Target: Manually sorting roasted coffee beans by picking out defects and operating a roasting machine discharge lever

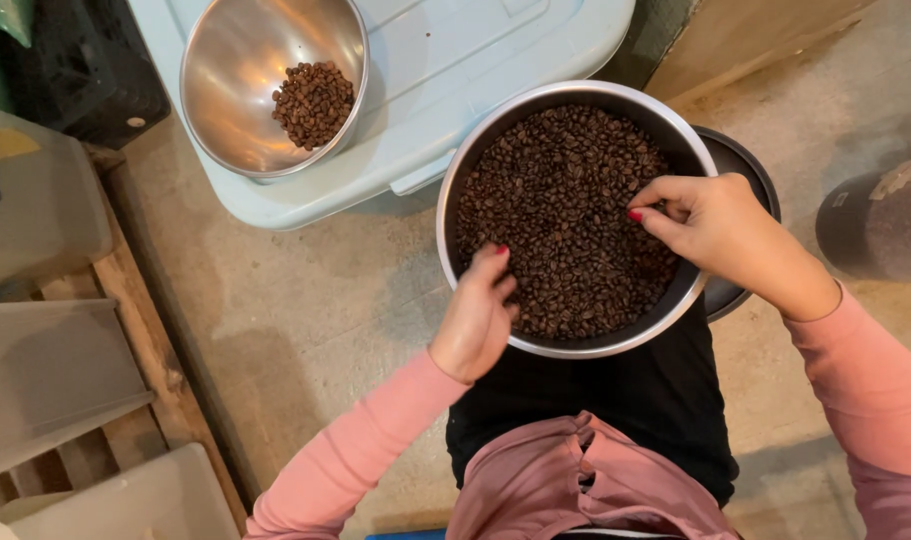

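Bare concrete floor (pixel 306 330) underfoot, pale blue bin lid (pixel 456 70) up ahead. Sat with large steel bowl (pixel 456 215) balanced on lap, brimful of roasted coffee beans (pixel 566 215). Left hand (pixel 476 320) hooked over near rim, fingers curled together on the beans, nothing clearly pinched. Right hand (pixel 716 225) dipped in from far side, fingertips closed as if on a bean, though too small to tell. Counted: two steel bowls, one small bowl (pixel 226 90) on the lid with a modest heap of beans (pixel 314 102); two hands; one lid. Risk, judged: lap bowl tipped by a knee shift or heavy press, beans scattered across the floor.
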